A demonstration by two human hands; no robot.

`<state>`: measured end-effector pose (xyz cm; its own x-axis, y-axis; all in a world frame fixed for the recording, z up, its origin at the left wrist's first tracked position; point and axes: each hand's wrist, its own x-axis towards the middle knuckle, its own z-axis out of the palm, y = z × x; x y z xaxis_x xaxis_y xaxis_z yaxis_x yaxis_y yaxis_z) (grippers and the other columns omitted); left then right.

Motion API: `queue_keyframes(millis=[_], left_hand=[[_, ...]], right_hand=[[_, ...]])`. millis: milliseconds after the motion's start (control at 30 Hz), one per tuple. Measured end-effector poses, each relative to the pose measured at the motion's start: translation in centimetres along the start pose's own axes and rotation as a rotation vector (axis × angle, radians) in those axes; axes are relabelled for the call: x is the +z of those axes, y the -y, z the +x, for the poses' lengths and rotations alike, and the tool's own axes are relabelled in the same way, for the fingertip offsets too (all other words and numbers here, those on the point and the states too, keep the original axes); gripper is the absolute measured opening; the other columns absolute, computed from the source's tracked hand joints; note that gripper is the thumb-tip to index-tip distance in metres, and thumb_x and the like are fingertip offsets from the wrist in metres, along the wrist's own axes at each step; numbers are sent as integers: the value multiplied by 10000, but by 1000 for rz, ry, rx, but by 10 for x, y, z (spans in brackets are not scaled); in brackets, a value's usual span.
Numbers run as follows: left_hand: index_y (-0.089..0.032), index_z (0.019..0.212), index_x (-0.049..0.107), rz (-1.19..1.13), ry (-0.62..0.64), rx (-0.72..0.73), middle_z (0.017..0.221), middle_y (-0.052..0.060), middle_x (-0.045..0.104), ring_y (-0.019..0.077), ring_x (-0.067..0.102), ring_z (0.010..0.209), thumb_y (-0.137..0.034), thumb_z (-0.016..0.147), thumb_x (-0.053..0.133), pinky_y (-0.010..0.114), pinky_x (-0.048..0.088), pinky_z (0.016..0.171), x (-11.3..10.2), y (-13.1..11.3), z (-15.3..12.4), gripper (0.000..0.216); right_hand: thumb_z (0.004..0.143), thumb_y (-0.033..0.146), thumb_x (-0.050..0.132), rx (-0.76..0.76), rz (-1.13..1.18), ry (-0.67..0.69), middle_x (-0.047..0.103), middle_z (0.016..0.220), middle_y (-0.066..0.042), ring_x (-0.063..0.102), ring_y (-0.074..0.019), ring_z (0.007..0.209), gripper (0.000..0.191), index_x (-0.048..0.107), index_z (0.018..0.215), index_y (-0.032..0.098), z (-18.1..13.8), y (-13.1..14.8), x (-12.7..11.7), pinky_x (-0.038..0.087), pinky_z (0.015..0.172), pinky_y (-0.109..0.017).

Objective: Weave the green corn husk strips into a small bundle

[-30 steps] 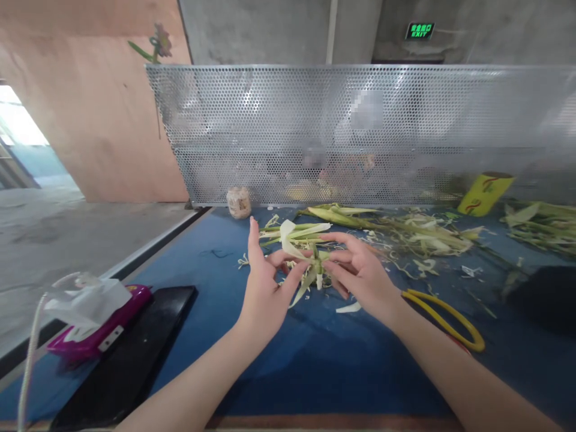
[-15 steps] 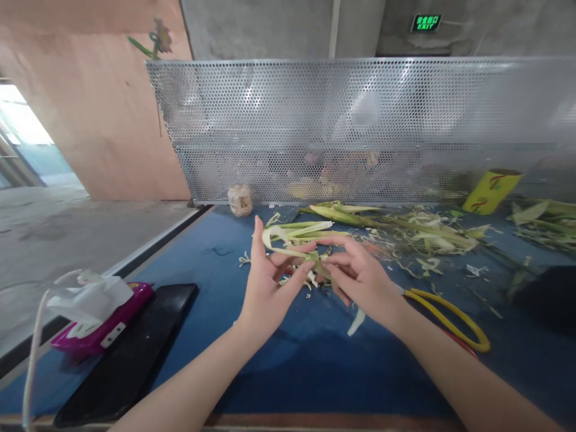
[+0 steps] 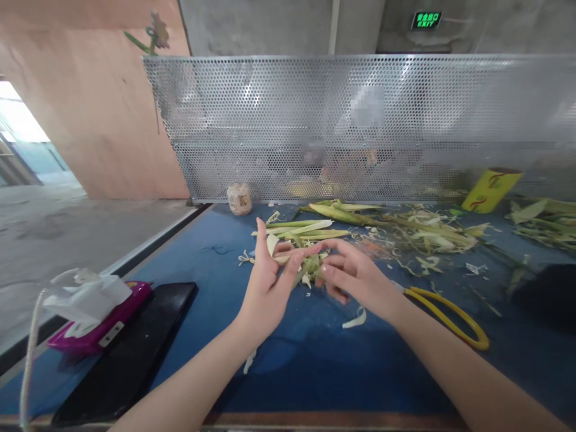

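Note:
Pale green husk strips (image 3: 310, 264), folded and a little blurred, lie between my two hands above the blue table (image 3: 315, 390). My left hand (image 3: 270, 285) has its thumb and fingers closed on them, with one pale curled strip standing up beside its raised finger. From the right, my right hand (image 3: 357, 276) pinches the other end with bent fingers. Behind the hands lies a small bundle of long green-white husk leaves (image 3: 310, 229). A short loose pale strip (image 3: 355, 319) rests below my right hand, and another scrap (image 3: 249, 362) shows beside my left forearm.
Yellow-handled scissors (image 3: 450, 315) lie by my right forearm. A black phone-like slab (image 3: 130, 354) and a magenta power strip (image 3: 99, 324) with a white plug are at left. Husk heaps (image 3: 432, 231), a yellow tube (image 3: 490, 191), a wrapped roll (image 3: 239, 199) and a perforated metal screen (image 3: 288, 126) stand behind.
The husk between my hands has become more folded, and its long curled end has drawn in toward my left hand. A pale scrap now shows by my left forearm; the one at right looks shifted.

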<state>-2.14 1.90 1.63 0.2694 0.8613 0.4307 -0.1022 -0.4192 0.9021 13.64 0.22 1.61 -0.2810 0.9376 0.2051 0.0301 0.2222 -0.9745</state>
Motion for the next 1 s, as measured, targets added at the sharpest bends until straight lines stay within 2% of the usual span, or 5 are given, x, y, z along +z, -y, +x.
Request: queue_keyframes(millis=[167,300,700,867,1000], left_hand=[[-233,1345,-245,1,117,-1,1006,47,681,176,562,995,-313,861,444,395,397,910,0,0,-2,846],[-224,1376,-162,105,98,51,973,45,669,176,535,997,-313,840,486,422,311,984,-2,7,-1,846],[-183,1394,-30,-149,19,-12,918,52,688,170,493,1141,-240,807,544,360,385,952,-2,5,8,823],[-190,1362,-177,-184,-64,-169,900,36,681,150,611,908,-230,783,583,329,450,831,-1,7,8,956],[-160,1381,-60,-205,13,-258,675,-33,637,124,605,667,-165,684,677,284,468,681,0,9,7,1014]], right_hand=[[816,347,539,29,113,93,568,618,51,362,-16,310,413,405,1194,249,0,-4,2,275,297,-153],[820,354,527,54,112,100,536,539,60,338,-9,293,302,533,1071,186,-1,-3,3,239,286,-148],[761,338,579,26,27,-112,536,517,50,310,-15,288,195,598,853,168,3,-6,4,208,301,-183],[817,268,500,-72,-86,-149,565,592,39,336,-37,362,282,511,1092,209,0,3,0,266,360,-193],[837,248,458,-76,-118,-143,543,651,39,353,-36,382,301,472,1136,221,0,4,-2,291,380,-195]])
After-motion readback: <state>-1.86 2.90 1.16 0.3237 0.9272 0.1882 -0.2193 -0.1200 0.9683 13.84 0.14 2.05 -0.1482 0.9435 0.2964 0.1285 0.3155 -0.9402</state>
